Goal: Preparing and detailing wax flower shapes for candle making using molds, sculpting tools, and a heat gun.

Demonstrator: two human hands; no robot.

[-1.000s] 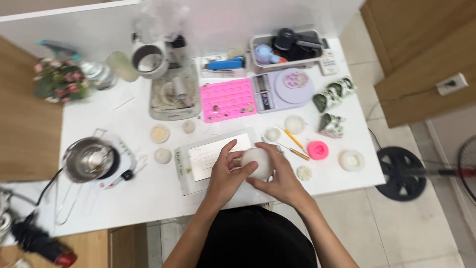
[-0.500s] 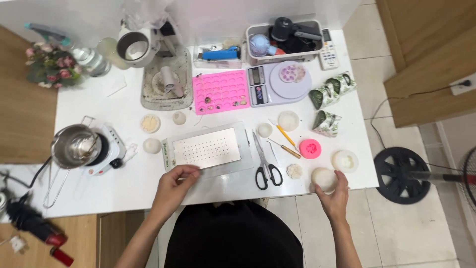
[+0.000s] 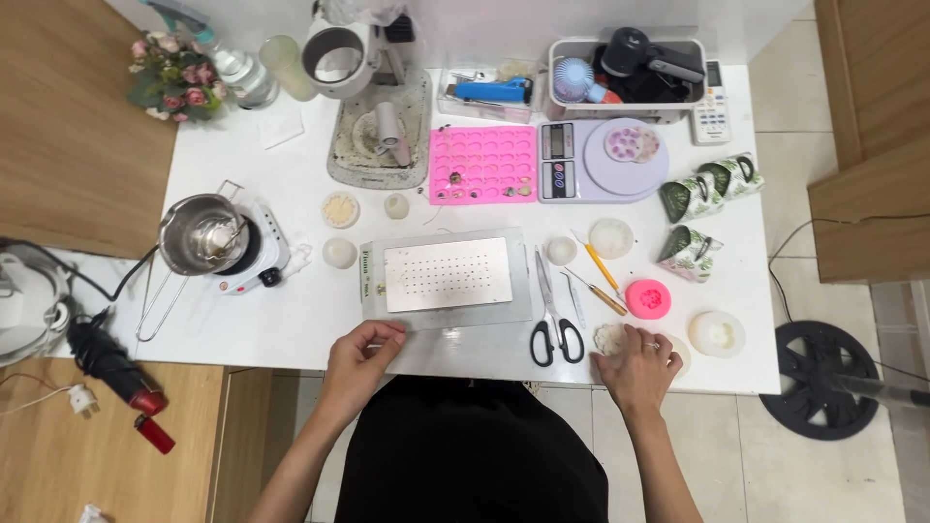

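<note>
Two hands: both low at the near table edge.
Left hand (image 3: 360, 351): fingers curled, resting on the grey mat (image 3: 484, 341) just below the perforated metal plate (image 3: 448, 274); grips nothing.
Right hand (image 3: 639, 363): closed loosely over a pale round lump (image 3: 609, 337), scissors (image 3: 552, 320) just to its left.
Progress: lump set down; plate bare.
Change: a second ago both hands cupped the lump at centre; now they are apart.

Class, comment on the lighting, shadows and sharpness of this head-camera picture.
Head view: even, soft light; faint shadows beneath the left hand and right hand; slight glare on the metal pot; the white table stays sharp; straight edges bow slightly toward the corners.
</note>
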